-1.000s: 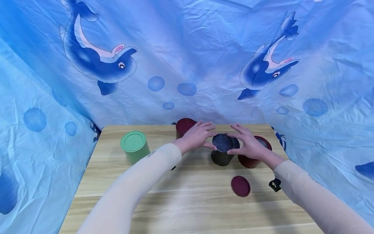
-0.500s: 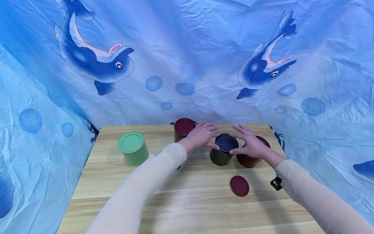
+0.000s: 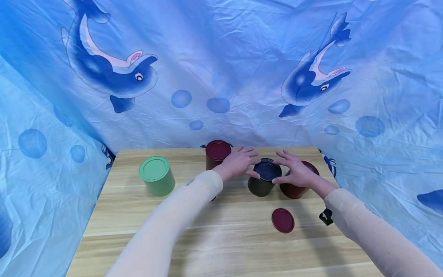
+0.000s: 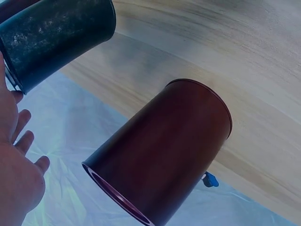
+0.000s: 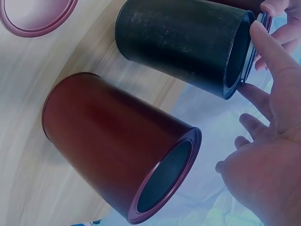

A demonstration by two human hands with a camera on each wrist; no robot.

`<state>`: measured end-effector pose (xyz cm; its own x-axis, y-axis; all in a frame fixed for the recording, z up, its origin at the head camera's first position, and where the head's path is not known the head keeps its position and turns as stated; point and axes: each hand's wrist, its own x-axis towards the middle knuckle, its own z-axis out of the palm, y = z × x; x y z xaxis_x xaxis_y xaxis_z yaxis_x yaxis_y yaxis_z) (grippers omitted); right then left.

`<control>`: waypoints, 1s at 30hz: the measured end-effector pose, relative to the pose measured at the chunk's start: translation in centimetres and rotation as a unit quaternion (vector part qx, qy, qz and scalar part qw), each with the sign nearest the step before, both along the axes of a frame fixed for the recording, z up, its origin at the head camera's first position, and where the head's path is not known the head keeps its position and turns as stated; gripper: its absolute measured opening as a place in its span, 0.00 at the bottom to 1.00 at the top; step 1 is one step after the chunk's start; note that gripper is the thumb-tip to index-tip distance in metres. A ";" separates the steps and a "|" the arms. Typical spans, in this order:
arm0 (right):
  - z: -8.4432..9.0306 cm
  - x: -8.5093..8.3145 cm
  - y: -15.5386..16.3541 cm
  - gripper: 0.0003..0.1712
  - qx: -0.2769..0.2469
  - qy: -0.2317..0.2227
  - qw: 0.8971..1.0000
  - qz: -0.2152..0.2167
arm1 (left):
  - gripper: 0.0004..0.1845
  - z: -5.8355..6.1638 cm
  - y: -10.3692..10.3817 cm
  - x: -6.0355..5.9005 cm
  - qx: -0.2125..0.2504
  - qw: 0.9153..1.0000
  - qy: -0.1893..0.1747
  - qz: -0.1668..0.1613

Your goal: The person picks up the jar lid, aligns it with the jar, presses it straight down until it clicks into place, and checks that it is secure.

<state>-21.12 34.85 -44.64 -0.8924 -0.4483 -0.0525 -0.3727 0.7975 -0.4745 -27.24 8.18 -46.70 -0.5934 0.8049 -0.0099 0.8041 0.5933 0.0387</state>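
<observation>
A black lid [image 3: 266,169] lies over the mouth of a black can [image 3: 260,187]. In the right wrist view the lid [image 5: 249,55] stands slightly apart from the can's rim, tilted. My left hand [image 3: 239,163] pinches its left edge between thumb and fingers. From the other side my right hand [image 3: 294,171] pinches it, with thumb and index finger at the edge and the other fingers spread. Beside the right hand stands an open dark red can [image 3: 293,191]. Behind my left wrist is another dark red can [image 3: 218,150], with its lid on.
A dark red lid [image 3: 283,220] lies flat on the wooden table [image 3: 235,246], nearer to me. At the left stands a green can [image 3: 157,176] with a green lid. A blue dolphin-print sheet [image 3: 242,77] hangs behind the table.
The black lid has shifted right, from partly off the black can to more squarely over its mouth. Both hands have moved slightly right with it. The view has turned a little.
</observation>
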 end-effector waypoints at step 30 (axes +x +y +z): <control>-1.4 -0.3 0.6 0.41 0.024 0.028 0.999 -0.011 | 0.39 0.2 1.0 0.2 -0.039 0.999 0.027 0.016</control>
<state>-21.46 35.47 -46.01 -0.9045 -0.4258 -0.0227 -0.3790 0.8273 -0.4146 -27.08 9.18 -46.50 -0.6198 0.7838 -0.0389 0.7846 0.6179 -0.0511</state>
